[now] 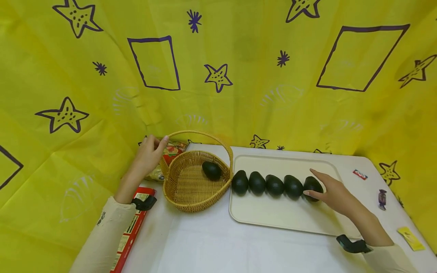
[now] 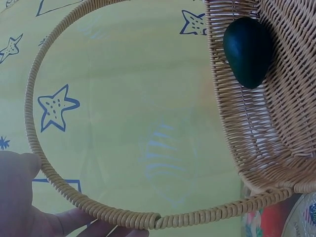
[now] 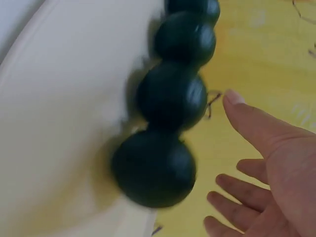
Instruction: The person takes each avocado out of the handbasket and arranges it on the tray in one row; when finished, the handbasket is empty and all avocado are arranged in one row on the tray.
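Observation:
My left hand (image 1: 147, 156) grips the arched handle (image 1: 218, 139) of a woven wicker basket (image 1: 189, 189) on its left side. In the left wrist view, the thumb and fingers lie about the handle. One dark green avocado (image 1: 211, 170) lies inside the basket near its right wall. A row of several avocados (image 1: 274, 185) stands on a cream tray (image 1: 273, 214). Fingers spread, my right hand (image 1: 336, 194) is over the row's rightmost avocado (image 1: 312, 184). The right wrist view shows that hand (image 3: 291, 182) beside the row, holding nothing.
Behind the basket are a packet with red print (image 1: 172, 149) and a gold wrapper (image 1: 156, 174). A long red box (image 1: 131, 231) lies under the left forearm. Small wrapped sweets, one purple (image 1: 382, 199) and one yellow (image 1: 411, 238), lie at the table's right.

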A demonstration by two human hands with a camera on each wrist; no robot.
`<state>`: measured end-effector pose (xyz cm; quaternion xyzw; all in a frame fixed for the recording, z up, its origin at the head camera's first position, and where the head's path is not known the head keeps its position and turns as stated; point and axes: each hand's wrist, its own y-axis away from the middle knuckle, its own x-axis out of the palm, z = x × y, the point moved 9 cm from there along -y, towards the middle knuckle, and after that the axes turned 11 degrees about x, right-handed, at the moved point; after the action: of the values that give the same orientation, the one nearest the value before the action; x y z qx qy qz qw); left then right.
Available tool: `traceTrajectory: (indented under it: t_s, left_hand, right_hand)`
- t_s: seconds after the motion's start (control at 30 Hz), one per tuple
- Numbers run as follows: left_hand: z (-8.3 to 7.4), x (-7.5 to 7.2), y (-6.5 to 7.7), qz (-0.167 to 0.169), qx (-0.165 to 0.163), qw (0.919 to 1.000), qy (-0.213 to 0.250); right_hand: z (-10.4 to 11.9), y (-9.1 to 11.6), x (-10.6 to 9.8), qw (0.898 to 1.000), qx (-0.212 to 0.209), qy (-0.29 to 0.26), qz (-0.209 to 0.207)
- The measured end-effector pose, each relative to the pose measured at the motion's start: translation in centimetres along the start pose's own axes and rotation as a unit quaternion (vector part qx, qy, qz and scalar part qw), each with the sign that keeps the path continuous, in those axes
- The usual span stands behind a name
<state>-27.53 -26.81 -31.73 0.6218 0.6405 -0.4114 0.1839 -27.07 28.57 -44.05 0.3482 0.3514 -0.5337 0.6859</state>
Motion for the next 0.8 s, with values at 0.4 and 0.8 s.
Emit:
traceTrajectory:
  t_s: [0.4,0.8]
  left_hand:
    - [-0.2,-0.2,-0.1,-0.002,0.007,1.0,0.003]
    - [0.3,0.1,-0.1,0.006,-0.003,1.0,0.004]
  right_hand:
    - [12.7,-1.4,2.8,0.99,-0.143,0.0,-0.01]
    - [24.9,-2.4,9.3,0.964,-0.232,0.04,0.12]
